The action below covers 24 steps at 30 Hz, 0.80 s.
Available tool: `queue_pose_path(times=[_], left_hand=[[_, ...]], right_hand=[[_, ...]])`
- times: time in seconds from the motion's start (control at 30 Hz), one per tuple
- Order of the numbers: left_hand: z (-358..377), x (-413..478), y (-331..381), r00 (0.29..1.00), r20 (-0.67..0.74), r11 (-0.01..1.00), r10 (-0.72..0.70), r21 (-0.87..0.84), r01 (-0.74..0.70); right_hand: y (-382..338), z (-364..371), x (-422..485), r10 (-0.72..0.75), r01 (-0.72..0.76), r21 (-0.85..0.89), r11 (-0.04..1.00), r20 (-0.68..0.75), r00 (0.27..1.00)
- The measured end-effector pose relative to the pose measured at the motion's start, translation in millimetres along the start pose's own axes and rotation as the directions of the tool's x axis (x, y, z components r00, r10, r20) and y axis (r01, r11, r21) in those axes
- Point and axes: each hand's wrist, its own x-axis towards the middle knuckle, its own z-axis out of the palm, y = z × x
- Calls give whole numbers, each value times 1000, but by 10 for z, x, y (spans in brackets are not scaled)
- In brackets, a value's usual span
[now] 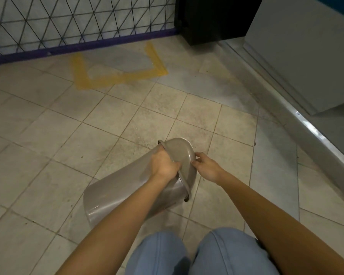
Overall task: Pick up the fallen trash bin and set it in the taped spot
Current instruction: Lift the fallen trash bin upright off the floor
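Note:
A grey plastic trash bin [117, 187] lies on its side on the tiled floor in front of my knees, its domed lid [181, 149] pointing away to the right and its base toward the lower left. My left hand [164, 163] grips the bin's rim where the lid meets the body. My right hand [206, 167] pinches the lid's edge from the right side. The taped spot [115, 76] is a yellow outline on the floor farther ahead, against the wall, with nothing inside it.
A wire mesh fence [68, 24] with a purple base runs behind the taped spot. A black object [211, 18] stands in the far corner. A grey panel [306, 46] and metal floor rail [298, 120] border the right side. My knees in blue jeans [197, 255] are at the bottom.

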Motion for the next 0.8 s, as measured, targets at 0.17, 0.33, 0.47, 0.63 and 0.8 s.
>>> queue_pose_path(times=[0.17, 0.33, 0.47, 0.63, 0.8], left_hand=[[14, -19, 18, 998, 45, 988, -54, -142, 60], [-90, -61, -10, 998, 45, 972, -52, -226, 61], [-269, -110, 5, 998, 39, 955, -57, -289, 66], [-540, -159, 81, 998, 19, 938, -61, -342, 63], [-731, -162, 96, 999, 32, 921, -24, -387, 35]], right_hand=[[12, 23, -24, -6, 5, -2, 1000, -17, 1000], [-14, 13, -84, -19, 19, -3, 1000, -13, 1000], [-32, -43, -100, -11, 13, 52, 999, -28, 1000], [-22, -36, -127, 21, -21, 13, 1000, -25, 999], [-39, 10, -145, -40, 47, 63, 997, -117, 992]])
